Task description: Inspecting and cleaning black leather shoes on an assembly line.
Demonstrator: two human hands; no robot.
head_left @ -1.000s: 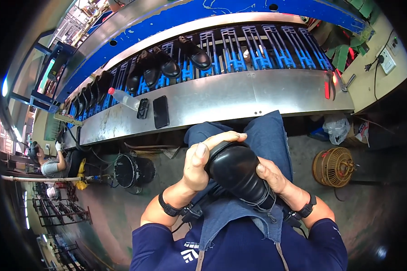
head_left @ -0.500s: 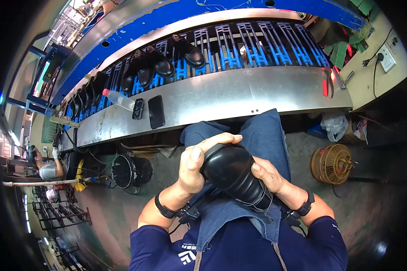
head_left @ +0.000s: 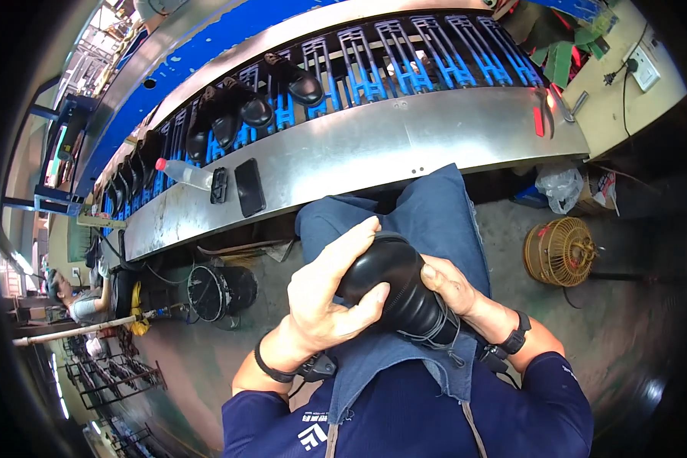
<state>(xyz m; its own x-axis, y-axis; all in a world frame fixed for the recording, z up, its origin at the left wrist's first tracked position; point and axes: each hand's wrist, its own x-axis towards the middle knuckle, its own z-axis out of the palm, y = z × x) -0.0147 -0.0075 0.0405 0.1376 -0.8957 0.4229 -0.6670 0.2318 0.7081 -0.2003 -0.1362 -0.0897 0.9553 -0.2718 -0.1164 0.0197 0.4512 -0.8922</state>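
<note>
A black leather shoe (head_left: pixel 393 278) with a rounded toe is held over my lap, toe pointing away from me. Thin cord is wound around its near end. My left hand (head_left: pixel 332 294) wraps the toe from the left, its thumb lying across the upper and its fingers along the far left side. On the shoe's right flank, my right hand (head_left: pixel 452 288) grips with the thumb on top; its other fingers are hidden beneath. A blue denim apron (head_left: pixel 382 374) covers my lap under the shoe.
Ahead runs a metal ledge (head_left: pixel 343 156) bearing a phone (head_left: pixel 249 187), a black case (head_left: pixel 219 185) and a bottle (head_left: pixel 187 174). Beyond it, black shoes (head_left: pixel 304 86) rest on a blue-barred conveyor (head_left: pixel 370 80). A bucket (head_left: pixel 206 292), a wicker basket (head_left: pixel 561 253) and a distant person (head_left: pixel 91 301) flank me.
My left thumb has come down across the top of the shoe's toe, and the left hand has shifted around it. My right hand keeps its grip. The view has tilted slightly.
</note>
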